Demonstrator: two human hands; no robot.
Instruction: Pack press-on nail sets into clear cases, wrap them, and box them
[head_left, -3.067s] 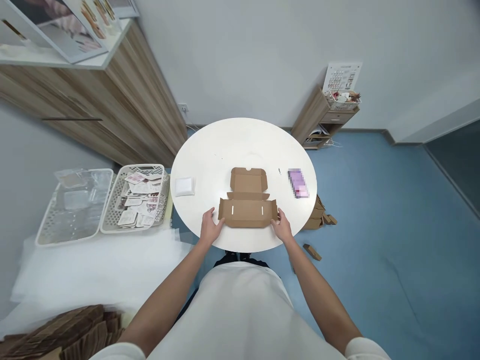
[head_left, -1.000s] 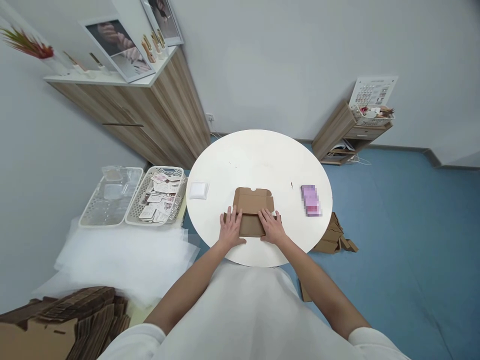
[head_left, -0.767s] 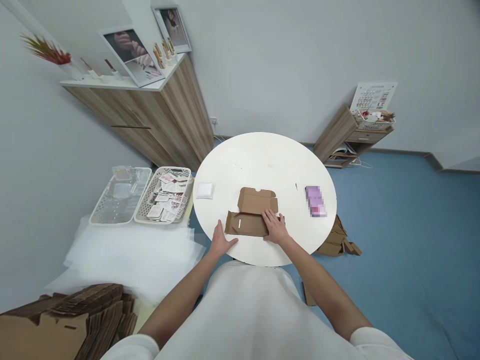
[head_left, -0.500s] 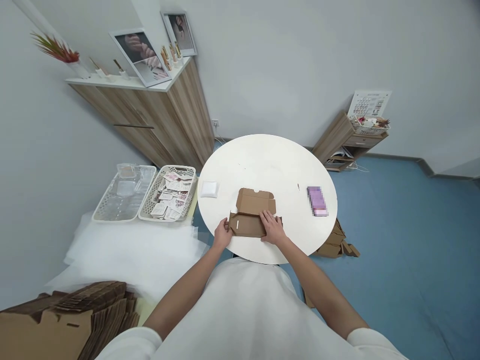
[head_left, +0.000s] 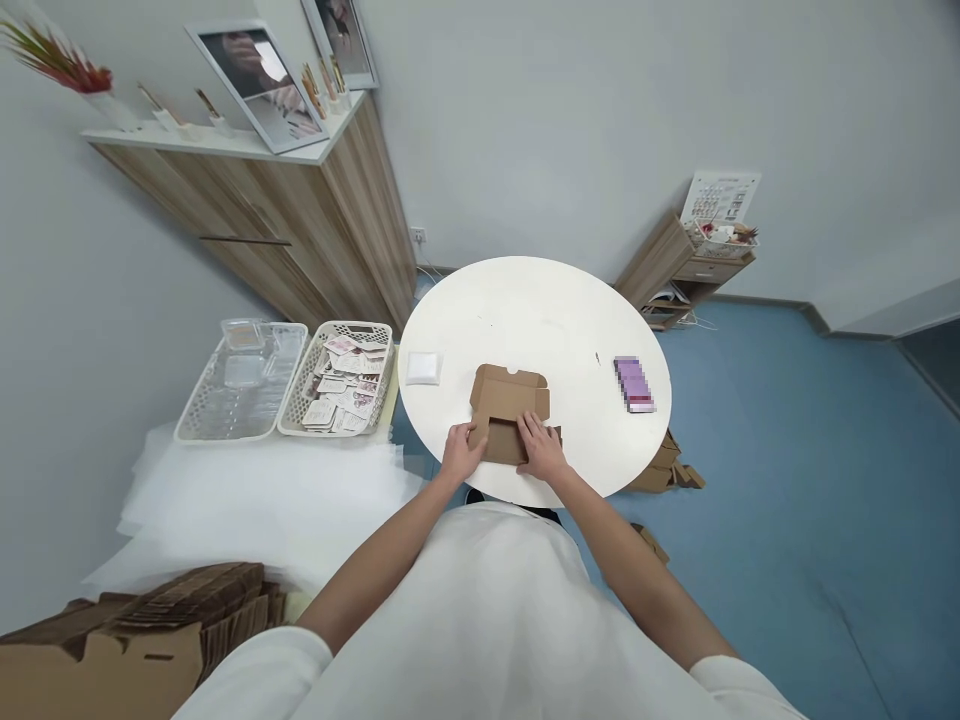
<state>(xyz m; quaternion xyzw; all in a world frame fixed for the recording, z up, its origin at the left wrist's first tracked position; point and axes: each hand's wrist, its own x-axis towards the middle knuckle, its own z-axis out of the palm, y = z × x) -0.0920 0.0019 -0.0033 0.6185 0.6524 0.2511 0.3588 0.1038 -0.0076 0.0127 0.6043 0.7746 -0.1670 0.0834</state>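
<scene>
A brown cardboard box [head_left: 504,443], partly folded, lies at the near side of the round white table [head_left: 525,310]. Its lid flap [head_left: 511,392] is spread out flat away from me. My left hand [head_left: 462,452] grips the left side flap, which is now folded inward over the box floor. At the box's right end, my right hand [head_left: 543,447] holds that side, with its fingers over the far part and the thumb near the front edge. Parts of the box's right end are hidden under this hand.
A white packet [head_left: 424,368] lies on the table's left, a blurred purple item [head_left: 634,384] on its right. Left of the table stand a basket of printed cards [head_left: 341,388] and a basket of clear plastic cases [head_left: 244,385]. Flattened cardboard [head_left: 105,660] is stacked at lower left.
My left hand has brought the left side flap up and inward over the box floor. My right hand stays at the right end. The view has shifted slightly.
</scene>
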